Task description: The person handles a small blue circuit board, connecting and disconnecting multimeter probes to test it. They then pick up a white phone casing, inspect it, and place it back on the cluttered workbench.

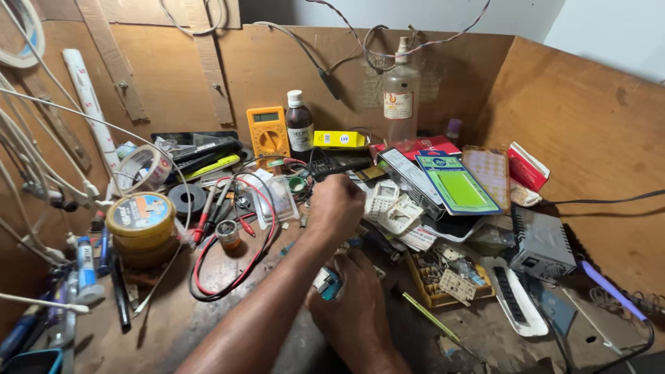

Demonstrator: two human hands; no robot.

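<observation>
Two sets of fingers closed: left hand (336, 204) curled shut against a black tool (344, 166) mid-bench, right hand (357, 312) pinching a small blue circuit board (327, 282) nearer the front. Seemingly a tool-fetching step; calls next for lifting clear of the red leads (258, 235).

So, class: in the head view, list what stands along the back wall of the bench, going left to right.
White pipe → yellow multimeter → dark brown bottle → flat yellow box → clear glass bottle → red and white box.
</observation>
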